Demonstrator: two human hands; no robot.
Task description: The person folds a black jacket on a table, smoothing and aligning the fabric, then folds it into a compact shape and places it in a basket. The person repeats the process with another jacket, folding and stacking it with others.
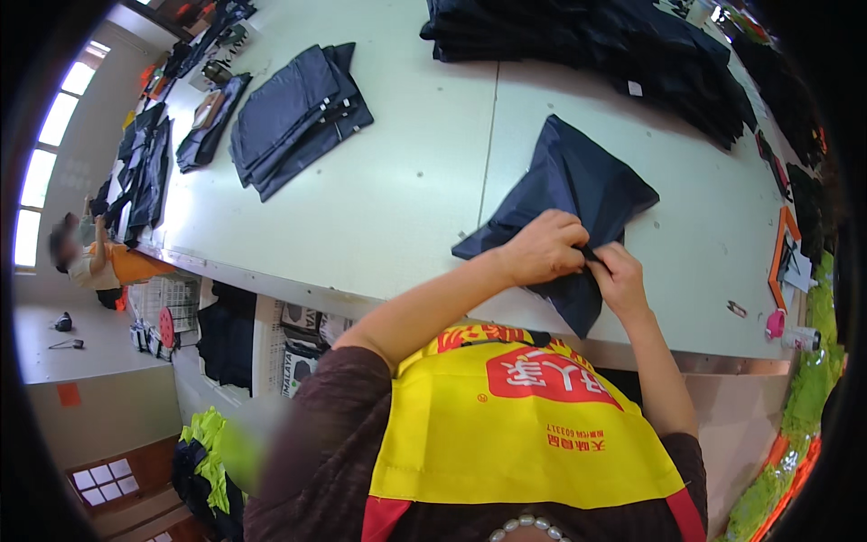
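Gripping the dark navy, pointed-cornered fabric piece (pixel 601 176), the left hand (pixel 551 248) and the right hand (pixel 619 278) met with fingertips closed on its near part, apparently so that one small spot was held steady and within sight; the detail pinched between them was too small to identify. The piece lay near the front edge of the pale, smooth worktop (pixel 406 199), presumably for easy reach. A flat stack of folded dark navy cloth (pixel 293 108) lay to the left and a large dark cloth heap (pixel 587 41) beyond, both apart, presumably leaving the hands room.
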